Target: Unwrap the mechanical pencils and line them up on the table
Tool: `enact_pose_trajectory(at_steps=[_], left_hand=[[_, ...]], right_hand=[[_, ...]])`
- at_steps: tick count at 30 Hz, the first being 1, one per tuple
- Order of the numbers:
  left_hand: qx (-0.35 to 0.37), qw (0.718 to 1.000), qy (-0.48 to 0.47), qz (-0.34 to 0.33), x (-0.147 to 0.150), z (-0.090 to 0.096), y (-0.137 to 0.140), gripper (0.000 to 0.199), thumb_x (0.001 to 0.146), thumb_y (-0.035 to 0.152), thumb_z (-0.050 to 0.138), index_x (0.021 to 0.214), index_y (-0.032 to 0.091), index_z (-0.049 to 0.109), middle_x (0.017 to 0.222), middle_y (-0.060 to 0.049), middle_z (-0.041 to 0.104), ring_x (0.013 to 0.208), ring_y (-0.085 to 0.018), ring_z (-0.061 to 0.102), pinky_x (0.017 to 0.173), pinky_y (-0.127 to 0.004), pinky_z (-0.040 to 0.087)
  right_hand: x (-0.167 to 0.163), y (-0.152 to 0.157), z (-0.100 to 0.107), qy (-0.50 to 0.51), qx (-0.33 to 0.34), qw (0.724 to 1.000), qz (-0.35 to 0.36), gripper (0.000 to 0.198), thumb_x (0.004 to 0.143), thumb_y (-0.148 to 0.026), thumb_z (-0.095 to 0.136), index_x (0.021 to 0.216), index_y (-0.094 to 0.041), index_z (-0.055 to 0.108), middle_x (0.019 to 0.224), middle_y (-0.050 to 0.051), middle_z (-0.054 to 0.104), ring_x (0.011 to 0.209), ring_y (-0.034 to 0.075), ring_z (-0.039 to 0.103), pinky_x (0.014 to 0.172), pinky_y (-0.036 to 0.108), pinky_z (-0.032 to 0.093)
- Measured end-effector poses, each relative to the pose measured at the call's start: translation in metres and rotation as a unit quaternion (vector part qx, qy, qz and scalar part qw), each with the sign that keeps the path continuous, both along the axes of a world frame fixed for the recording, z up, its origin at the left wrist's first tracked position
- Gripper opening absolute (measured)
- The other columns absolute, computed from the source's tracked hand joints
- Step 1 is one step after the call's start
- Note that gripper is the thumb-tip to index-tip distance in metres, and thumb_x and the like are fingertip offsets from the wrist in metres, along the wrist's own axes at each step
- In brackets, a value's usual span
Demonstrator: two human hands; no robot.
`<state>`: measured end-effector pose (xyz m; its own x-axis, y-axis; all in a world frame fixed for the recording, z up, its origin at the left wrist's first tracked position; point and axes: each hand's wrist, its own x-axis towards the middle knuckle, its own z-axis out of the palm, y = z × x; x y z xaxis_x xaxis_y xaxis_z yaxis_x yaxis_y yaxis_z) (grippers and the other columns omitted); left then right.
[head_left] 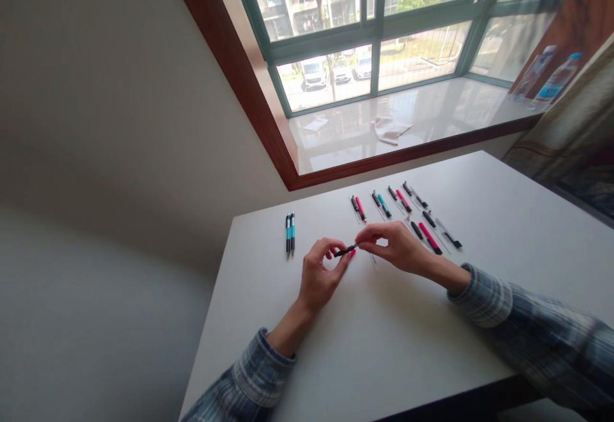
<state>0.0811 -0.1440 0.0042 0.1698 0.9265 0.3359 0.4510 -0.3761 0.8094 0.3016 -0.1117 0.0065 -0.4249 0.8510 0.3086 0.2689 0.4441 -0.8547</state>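
Observation:
My left hand (322, 272) pinches a black pen part (343, 251) between thumb and fingers, above the white table. At the far end of that part, the fingertips of my right hand (396, 246) are closed on something small; what it is I cannot make out. A pink pen piece (352, 253) shows by my left thumb, partly hidden. A thin clear refill (373, 261) lies on the table below my right hand. Two assembled turquoise-and-black pens (290, 234) lie side by side to the left of my hands.
Beyond my right hand lie several sets of pen parts, including a pink barrel (430, 238), a turquoise barrel (384, 205) and a clear barrel (448, 233). The white table (384, 339) meets a window sill holding a cloth (391, 130) and plastic bottles (556, 82).

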Motion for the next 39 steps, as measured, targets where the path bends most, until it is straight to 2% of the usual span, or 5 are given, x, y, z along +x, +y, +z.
enact_pose_trajectory(at_steps=[16,24,27,32,39], left_hand=[[0.001,1.0,-0.007,-0.001,0.0,0.0,0.0,0.005,0.088,0.025,0.072,0.091,0.023,0.069,0.089,-0.003,0.072,0.082,-0.019,0.061,0.073,-0.032,0.049],[0.001,1.0,-0.004,0.0,0.0,-0.002,0.0,0.006,0.089,0.028,0.072,0.092,0.023,0.069,0.09,-0.003,0.072,0.081,-0.019,0.061,0.074,-0.033,0.049],[0.001,1.0,-0.003,-0.001,-0.001,-0.003,0.001,0.006,0.089,0.029,0.071,0.091,0.024,0.068,0.09,-0.003,0.071,0.08,-0.019,0.061,0.074,-0.033,0.049],[0.003,1.0,-0.003,-0.005,-0.001,-0.002,0.001,0.007,0.09,0.029,0.072,0.092,0.023,0.068,0.09,-0.004,0.072,0.081,-0.019,0.061,0.074,-0.033,0.049],[0.006,1.0,0.0,-0.005,-0.001,-0.002,0.001,0.006,0.089,0.028,0.071,0.091,0.023,0.068,0.09,-0.003,0.071,0.081,-0.019,0.061,0.073,-0.033,0.049]], right_hand=[[-0.002,0.002,-0.006,0.035,-0.054,0.998,0.011,0.023,0.091,-0.04,0.072,0.098,-0.019,0.08,0.092,0.006,0.08,0.082,0.019,0.072,0.077,0.031,0.057],[-0.001,-0.001,0.001,-0.038,-0.043,0.998,0.004,0.031,0.098,-0.044,0.063,0.092,-0.018,0.079,0.078,0.003,0.076,0.068,0.015,0.061,0.062,0.026,0.045],[-0.001,-0.001,0.002,-0.052,-0.031,0.998,0.006,0.034,0.101,-0.044,0.06,0.092,-0.017,0.078,0.08,0.004,0.076,0.07,0.015,0.062,0.065,0.027,0.046],[0.0,-0.002,0.003,-0.043,0.001,0.999,0.003,0.025,0.096,-0.042,0.067,0.107,-0.021,0.076,0.087,0.004,0.076,0.073,0.015,0.063,0.069,0.027,0.049],[0.002,0.0,0.004,-0.063,0.016,0.998,0.02,0.024,0.099,-0.039,0.063,0.094,-0.02,0.076,0.083,0.003,0.074,0.071,0.014,0.06,0.066,0.027,0.047]])
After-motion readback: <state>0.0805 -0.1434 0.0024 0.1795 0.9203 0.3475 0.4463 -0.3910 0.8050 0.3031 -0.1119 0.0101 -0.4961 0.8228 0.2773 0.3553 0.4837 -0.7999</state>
